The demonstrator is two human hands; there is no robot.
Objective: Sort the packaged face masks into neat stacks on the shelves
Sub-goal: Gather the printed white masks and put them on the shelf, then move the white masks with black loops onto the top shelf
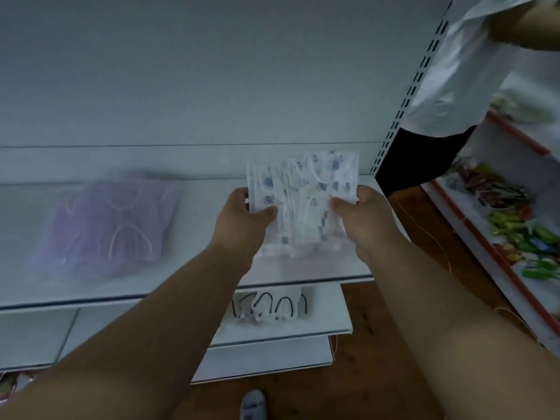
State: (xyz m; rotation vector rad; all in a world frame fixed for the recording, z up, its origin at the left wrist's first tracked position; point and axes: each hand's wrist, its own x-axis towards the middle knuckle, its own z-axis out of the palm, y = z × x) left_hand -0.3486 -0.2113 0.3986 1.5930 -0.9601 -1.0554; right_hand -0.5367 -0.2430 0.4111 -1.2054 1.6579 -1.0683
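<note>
**Both hands hold a patterned mask pack above the shelf**

The left hand (242,213) and right hand (360,216) each pinch a side edge of a clear pack of blue-patterned face masks (303,201), thumbs on top, fingers curled beneath. The pack hangs just above the upper shelf (197,237). A blurred purple mask pack (106,225) lies on that shelf to the left. White masks with black loops (269,304) sit on the shelf below.

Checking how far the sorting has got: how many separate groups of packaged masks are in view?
3. Purple masks lie on the upper shelf; patterned white masks are held in both hands; black-looped masks sit on the shelf below, partly hidden.
</note>
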